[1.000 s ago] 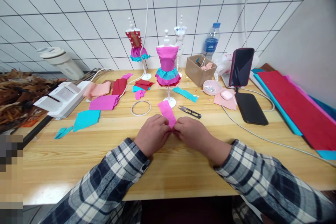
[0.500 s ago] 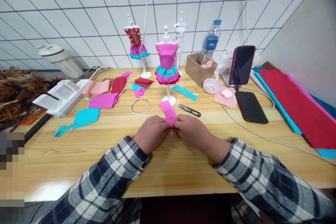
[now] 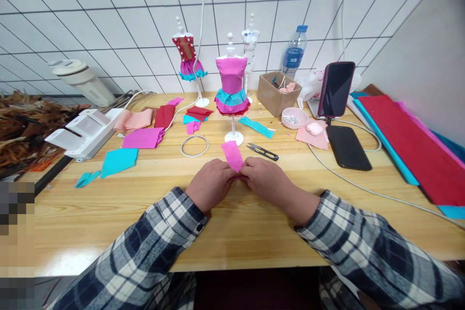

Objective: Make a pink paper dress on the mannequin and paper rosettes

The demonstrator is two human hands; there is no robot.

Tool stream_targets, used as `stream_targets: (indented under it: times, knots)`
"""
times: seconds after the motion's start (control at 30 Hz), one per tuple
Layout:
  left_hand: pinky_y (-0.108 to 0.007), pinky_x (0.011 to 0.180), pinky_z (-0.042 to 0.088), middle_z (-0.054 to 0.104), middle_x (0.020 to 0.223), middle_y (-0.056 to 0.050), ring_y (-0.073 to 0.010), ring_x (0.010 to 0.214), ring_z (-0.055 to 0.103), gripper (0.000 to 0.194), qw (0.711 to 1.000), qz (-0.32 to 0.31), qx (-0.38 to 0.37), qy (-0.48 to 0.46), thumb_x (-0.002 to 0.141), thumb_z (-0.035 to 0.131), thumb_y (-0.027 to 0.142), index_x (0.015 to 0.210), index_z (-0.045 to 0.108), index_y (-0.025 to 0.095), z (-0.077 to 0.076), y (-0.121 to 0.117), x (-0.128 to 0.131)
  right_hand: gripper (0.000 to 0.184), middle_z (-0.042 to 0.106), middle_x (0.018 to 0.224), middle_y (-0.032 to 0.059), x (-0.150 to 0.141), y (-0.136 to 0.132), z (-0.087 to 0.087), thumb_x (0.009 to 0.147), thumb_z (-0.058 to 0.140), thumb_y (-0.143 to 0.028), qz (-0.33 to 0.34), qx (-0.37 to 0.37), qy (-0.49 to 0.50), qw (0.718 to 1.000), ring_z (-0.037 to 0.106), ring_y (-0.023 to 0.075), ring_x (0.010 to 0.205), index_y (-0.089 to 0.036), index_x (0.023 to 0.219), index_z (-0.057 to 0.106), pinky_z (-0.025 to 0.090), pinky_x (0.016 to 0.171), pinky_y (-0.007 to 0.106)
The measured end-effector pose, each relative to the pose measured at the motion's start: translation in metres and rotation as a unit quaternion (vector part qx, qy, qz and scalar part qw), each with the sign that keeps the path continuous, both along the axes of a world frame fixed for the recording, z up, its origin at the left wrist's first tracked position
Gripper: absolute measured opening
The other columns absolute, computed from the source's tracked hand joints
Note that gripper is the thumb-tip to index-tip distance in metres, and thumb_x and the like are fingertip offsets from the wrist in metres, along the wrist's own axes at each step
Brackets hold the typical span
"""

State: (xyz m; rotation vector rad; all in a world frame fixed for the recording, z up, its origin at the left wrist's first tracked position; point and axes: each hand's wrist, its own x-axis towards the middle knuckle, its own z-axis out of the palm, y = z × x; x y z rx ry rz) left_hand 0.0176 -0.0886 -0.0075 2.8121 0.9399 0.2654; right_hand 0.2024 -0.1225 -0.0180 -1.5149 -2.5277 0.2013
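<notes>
Both hands meet at the near end of a pink crepe paper strip (image 3: pixel 232 155). My left hand (image 3: pixel 211 182) pinches it from the left, and my right hand (image 3: pixel 264 180) pinches it from the right; the fingertips nearly touch. The strip's far end points away, towards the white base of a mini dress form (image 3: pixel 231 77), which wears a pink top and a layered blue, pink and red skirt. Black thread snips (image 3: pixel 262 151) lie just beyond my right hand. A silvery ring (image 3: pixel 194 146) rests beyond my left hand. The pinched paper edge is mostly hidden by my fingers.
Two more dress forms, one dressed (image 3: pixel 188 55), stand at the back. A cardboard box (image 3: pixel 278 97), a pink bowl (image 3: pixel 293 118) and phones (image 3: pixel 348 147) occupy the right. Crepe paper pieces (image 3: pixel 119 162) and a white stand (image 3: pixel 83 133) lie left. Cables cross the table.
The strip's free part has straightened slightly and shifted a little to the right. Both hands stay in nearly the same place, still pinching it.
</notes>
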Motion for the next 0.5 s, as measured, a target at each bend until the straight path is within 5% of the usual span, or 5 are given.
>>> stream_targets:
  times: [0.5]
  knots:
    - [-0.036, 0.079, 0.048, 0.071, 0.087, -0.007, -0.0217, 0.085, 0.063, 0.022, 1.000, 0.018, -0.007, 0.022, 0.092, 0.049, 0.020, 0.095, 0.071, 0.020, 0.0009, -0.0007, 0.0021, 0.021, 0.065, 0.087, 0.0050, 0.0011, -0.0001, 0.0000, 0.094, 0.049, -0.026, -0.005, 0.001, 0.003, 1.000, 0.056, 0.0162, 0.080, -0.019, 0.088, 0.068, 0.034, 0.065, 0.028]
